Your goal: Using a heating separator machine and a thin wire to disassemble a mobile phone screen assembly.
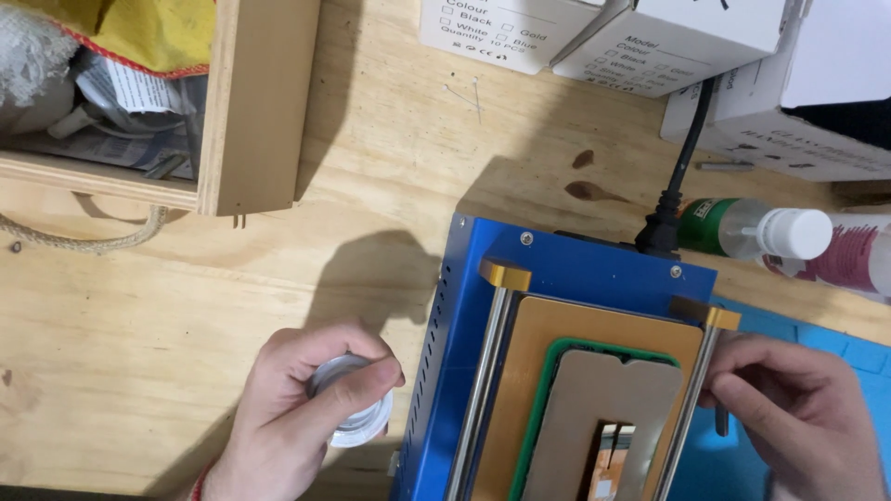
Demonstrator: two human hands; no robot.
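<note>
— We start with the pale wooden counter (390, 186) that carries everything. What sits biggest on it?

— The blue metal box-shaped machine with a tan flat plate on top (566, 278), in the near middle. Two steel rods with brass end caps (483, 371) run along its sides, likely as rails. A black power cable (682, 158) plugs in at its far edge, away from our hands.

— And on the plate?

— A flat phone-shaped panel in a green-edged frame, grey with a slot cut in it (603, 408). It lies flat and centred between the rods, presumably so it rests fully on the plate.

— Farther off?

— An open wooden crate with yellow cloth and papers inside (223, 111) at far left, white cardboard boxes (668, 42) at far right, and a clear plastic squeeze bottle with a green label and white cap (761, 232) lying on its side just right of the cable.

— Our hands?

— Our left hand (297, 408) is left of the machine, above the counter, its grip curled around a small round white and clear lidded jar (353, 408), thumb across the top, seemingly to steady it. Our right hand (798, 408) lies over a blue mat (835, 348) beside the right rod, its grip pressed onto a thin dark tool (721, 417), kept close to the panel's edge.
</note>
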